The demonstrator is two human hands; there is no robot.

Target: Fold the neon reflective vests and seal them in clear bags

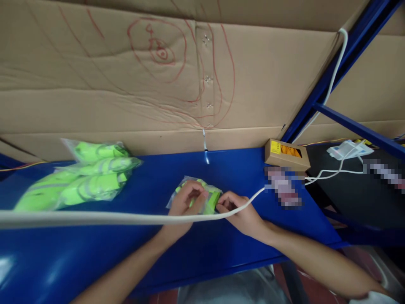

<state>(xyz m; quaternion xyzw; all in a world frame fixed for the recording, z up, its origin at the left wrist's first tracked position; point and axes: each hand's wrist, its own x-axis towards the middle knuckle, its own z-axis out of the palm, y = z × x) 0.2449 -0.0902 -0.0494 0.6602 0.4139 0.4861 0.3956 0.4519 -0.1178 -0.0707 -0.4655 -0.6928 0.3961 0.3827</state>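
A neon yellow-green reflective vest (212, 203), folded in a clear plastic bag, lies on the blue table in front of me. My left hand (185, 203) is closed on the left side of this bag, thumb and fingers bent over it. At the bag's right edge, my right hand (242, 215) is closed in a pinch; its fingertips are partly hidden. Several similar bagged vests (91, 185) lie in a pile to the left.
A white cable (126, 218) crosses the view in front of my wrists. An open cardboard box (275, 157) with orange items stands at the back right, near a blurred-out item (283, 188). Behind the blue table (234, 162) rises a cardboard wall (259, 84) with red drawings.
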